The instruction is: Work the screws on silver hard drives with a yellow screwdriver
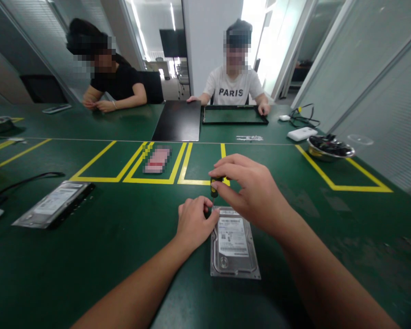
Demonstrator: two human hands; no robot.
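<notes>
A person is pinching a screwdriver (213,186) upright in the right hand (250,192) over the far corner of a hard drive (233,242) lying flat on the green table (123,256), the left hand (193,221) curling against that edge, steadying what looks a dense, rigid, knock-sensitive metal block best gripped by its sides

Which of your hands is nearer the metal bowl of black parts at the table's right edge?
Right. The right hand pinches the screwdriver over the hard drive, on the side toward the metal bowl. The left hand rests at the drive's far left corner, farther from the bowl.
</notes>
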